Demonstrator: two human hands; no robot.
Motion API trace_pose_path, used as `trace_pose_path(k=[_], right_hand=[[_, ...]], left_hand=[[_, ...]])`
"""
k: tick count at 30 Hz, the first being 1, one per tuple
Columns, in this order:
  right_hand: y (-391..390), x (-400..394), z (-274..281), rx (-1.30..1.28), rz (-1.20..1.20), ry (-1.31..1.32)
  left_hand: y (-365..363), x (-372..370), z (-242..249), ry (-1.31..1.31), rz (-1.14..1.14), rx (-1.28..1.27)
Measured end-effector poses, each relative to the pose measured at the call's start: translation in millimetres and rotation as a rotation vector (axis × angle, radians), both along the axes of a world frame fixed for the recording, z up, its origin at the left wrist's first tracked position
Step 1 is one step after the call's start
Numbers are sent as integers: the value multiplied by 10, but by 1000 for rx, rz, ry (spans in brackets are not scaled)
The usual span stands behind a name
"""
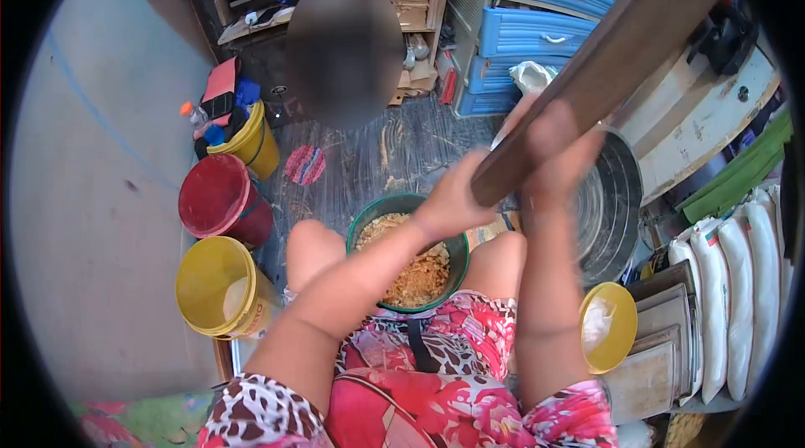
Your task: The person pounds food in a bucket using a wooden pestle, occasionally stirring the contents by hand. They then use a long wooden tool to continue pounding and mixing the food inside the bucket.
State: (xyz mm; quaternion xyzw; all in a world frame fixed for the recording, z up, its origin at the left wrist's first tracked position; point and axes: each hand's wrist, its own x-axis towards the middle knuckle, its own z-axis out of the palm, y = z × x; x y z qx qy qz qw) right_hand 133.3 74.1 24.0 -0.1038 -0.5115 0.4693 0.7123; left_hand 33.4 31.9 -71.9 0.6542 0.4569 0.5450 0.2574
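A long, thick brown wooden beam (pixel 599 54) slants from the upper right down toward my lap. My left hand (pixel 457 196) is closed around its lower end, above a green bucket (pixel 353 222). Higher up, my right hand (pixel 558 155) grips the same beam and is smeared by motion. Between my knees, the bucket holds crumbly yellow-brown meal (pixel 415 280), partly hidden by my left forearm.
Yellow (pixel 189 314) and red (pixel 197 205) buckets stand at the left. A large dark basin (pixel 625 188), a small yellow pail (pixel 616 347) and white sacks (pixel 711 305) line the right. Blue drawers (pixel 537 33) stand at the back.
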Motion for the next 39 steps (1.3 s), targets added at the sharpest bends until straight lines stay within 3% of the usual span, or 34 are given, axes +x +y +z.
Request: trace_pose_path(k=[1, 2, 3, 7, 9, 11, 13, 15, 16, 17, 18, 19, 20, 21, 23, 24, 26, 28, 29, 30, 31, 32, 33, 34, 37, 39], right_hand=[[200, -142, -1001, -58, -116, -275], [182, -229, -2217, 95, -243, -609], [-28, -362, -2228, -142, -40, -299], [-121, -275, -2062, -214, 78, -461], [-169, -283, -2107, -152, 33, -450], [-133, -303, -2025, -76, -23, -434], [-224, -240, -1741, -63, 3, -456], [-160, -75, -828, 107, -72, -583], [-129, -99, -525, 149, -14, -432], [-157, -81, -110, 198, -61, -402], [-211, -93, 376, 295, -277, -337], [-258, -19, 765, 512, -586, -448], [8, 125, 1110, 1040, -1078, -745], [223, 304, 1526, 882, -924, -595], [-162, 119, 1886, 765, -368, -298], [-217, 95, 1965, 763, -272, -267], [-183, 121, 2001, 759, -230, -269], [-44, 111, 1793, 695, -280, -294], [66, 129, 1522, 592, -365, -326], [98, 48, 906, 401, -375, -326], [112, -28, 109, 231, -335, -368], [317, -141, -886, 334, -406, -425], [218, -269, -1774, 48, -206, -456], [181, -287, -2096, -165, -50, -447], [45, -257, -2038, -175, -13, -501], [-41, -224, -1886, -149, -20, -523]], left_hand=[[49, -41, -900, -199, 31, -18], [-29, -236, -1599, -310, -72, -273], [-36, -337, -1791, -218, -77, -394], [-25, -529, -1845, -73, -157, -585], [-165, -436, -1754, -191, -94, -508], [-144, -312, -1520, -320, 1, -270], [-192, -204, -913, -288, -36, -276], [-187, -224, -365, -92, -59, -293], [-154, -281, -120, 80, -49, -306], [-176, -263, 256, 74, -43, -129], [-196, -219, 678, 61, -39, 43], [-136, -172, 1041, -5, -80, 231], [-157, -134, 1493, 86, -18, 342], [-244, -21, 1917, -36, -28, 349], [-295, -19, 2408, 262, -268, 607], [-366, 26, 2589, -114, -457, 218], [-286, -155, 2731, -218, -715, -4], [8, 62, 2237, 129, 27, 186], [51, 66, 1782, 7, 39, 286], [183, 20, 1147, 23, -5, 407], [207, 30, 418, -186, -118, 252], [233, -32, -497, -381, -117, -3], [203, -137, -1148, -423, -134, -204], [288, -240, -1626, -225, -84, -297], [189, -312, -1476, -72, -103, -305], [178, -309, -1537, -110, -107, -268]])
